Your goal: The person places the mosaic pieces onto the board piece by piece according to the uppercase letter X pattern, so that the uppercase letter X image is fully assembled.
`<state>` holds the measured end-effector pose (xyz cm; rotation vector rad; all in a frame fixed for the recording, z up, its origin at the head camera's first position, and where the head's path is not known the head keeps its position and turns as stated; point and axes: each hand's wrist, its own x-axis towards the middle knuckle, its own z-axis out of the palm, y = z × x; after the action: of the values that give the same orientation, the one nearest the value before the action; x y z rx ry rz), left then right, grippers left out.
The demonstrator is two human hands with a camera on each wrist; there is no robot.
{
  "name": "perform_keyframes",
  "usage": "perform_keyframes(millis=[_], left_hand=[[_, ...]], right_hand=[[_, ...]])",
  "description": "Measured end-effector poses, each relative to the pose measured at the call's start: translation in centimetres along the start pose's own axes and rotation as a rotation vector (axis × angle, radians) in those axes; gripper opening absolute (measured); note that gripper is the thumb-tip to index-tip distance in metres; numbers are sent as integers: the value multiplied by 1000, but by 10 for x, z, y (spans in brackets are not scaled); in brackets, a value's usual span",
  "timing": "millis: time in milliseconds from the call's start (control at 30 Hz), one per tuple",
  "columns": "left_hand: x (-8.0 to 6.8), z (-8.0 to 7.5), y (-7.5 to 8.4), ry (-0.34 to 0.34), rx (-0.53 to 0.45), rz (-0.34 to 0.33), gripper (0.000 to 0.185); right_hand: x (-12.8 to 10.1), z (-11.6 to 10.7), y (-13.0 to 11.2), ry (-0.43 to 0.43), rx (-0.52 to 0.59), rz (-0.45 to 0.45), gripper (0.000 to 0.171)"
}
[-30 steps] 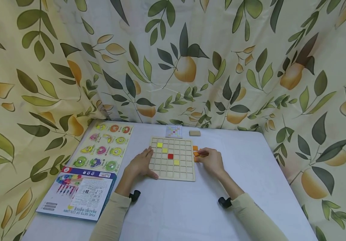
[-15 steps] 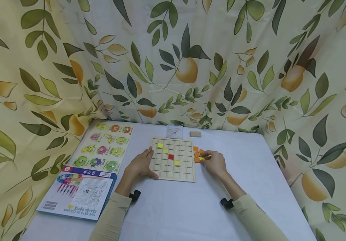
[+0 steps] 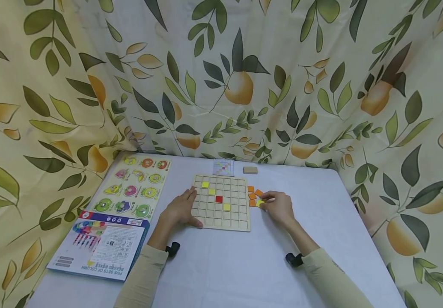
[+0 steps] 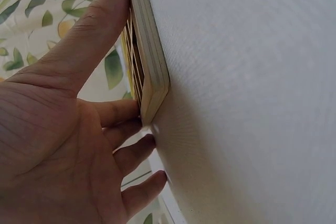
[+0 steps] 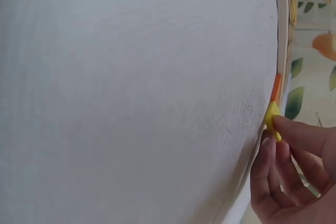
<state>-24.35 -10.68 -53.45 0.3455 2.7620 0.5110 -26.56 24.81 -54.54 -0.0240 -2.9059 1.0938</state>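
My left hand (image 3: 179, 210) rests at the near left corner of a square wooden grid board (image 3: 233, 222), thumb along the near edge and extended fingers against the left side. The left wrist view shows these fingertips at the board's rim (image 4: 153, 77). In the grid sit yellow squares (image 3: 227, 207) and a red square (image 3: 219, 199) on a diagonal. Right of the board, my right hand (image 3: 280, 208) pinches a yellow tile (image 5: 272, 120) between thumb and fingers, low over the cloth. Several orange tiles (image 3: 251, 189) lie between that hand and the board.
Behind the board lie a small patterned card (image 3: 223, 167) and a tan block (image 3: 250, 170). To the left are a sheet of fruit pictures (image 3: 130, 191) and a printed flat box (image 3: 102, 246). A leaf-patterned curtain (image 3: 136, 107) closes off the back and sides of the table.
My right hand has moved slightly right and towards me from the orange tiles, and a yellow tile now shows at its fingertips. The left hand has stayed at the board.
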Motion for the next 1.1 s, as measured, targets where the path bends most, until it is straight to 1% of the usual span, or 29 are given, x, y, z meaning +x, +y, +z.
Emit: perform_keyframes(millis=[233, 400, 467, 600, 833, 1000, 1100], left_hand=[[0, 0, 0, 2, -3, 1, 131], [-1, -2, 1, 5, -1, 1, 130], [-2, -2, 2, 4, -3, 0, 130], [-2, -3, 3, 2, -6, -2, 129], [-1, -1, 1, 1, 5, -9, 130], [-1, 0, 0, -2, 2, -12, 129], [0, 0, 0, -1, -6, -9, 129]], right_hand=[[-2, -3, 3, -10, 95, 20, 24], [-2, -3, -2, -27, 150, -26, 26], [-2, -2, -6, -46, 167, -56, 27], [-4, 2, -17, -87, 203, -85, 28], [-9, 13, -32, -107, 210, -93, 26], [-12, 21, -37, -155, 205, -105, 25], [-14, 25, -38, -184, 201, -130, 24]])
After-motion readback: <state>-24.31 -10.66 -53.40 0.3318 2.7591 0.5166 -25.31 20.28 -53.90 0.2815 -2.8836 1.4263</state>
